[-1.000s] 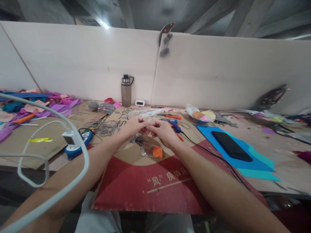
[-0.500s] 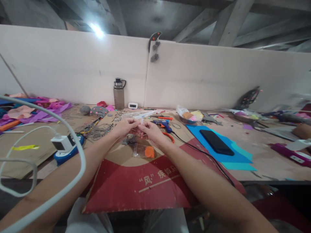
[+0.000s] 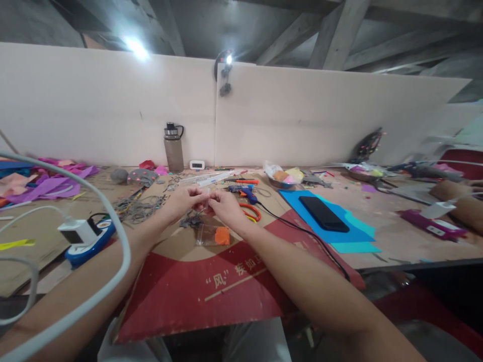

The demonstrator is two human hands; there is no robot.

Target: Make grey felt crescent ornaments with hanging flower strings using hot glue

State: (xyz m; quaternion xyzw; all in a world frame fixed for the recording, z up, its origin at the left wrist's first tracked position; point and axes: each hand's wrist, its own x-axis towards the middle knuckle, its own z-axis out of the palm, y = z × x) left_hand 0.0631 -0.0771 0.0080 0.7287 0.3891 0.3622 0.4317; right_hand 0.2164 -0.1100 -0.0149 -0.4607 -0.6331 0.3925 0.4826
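Stretched out over red-and-tan cardboard (image 3: 169, 291), the left hand (image 3: 189, 199) and right hand (image 3: 225, 207) meet, pinching a small, pale piece (image 3: 206, 191) whose shape I can't make out.

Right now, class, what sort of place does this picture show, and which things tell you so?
Probably a craft workspace: what looks like a blue glue gun lies on printed cardboard, crumpled coloured scraps heap at the left, and blue sheets lie to the right.
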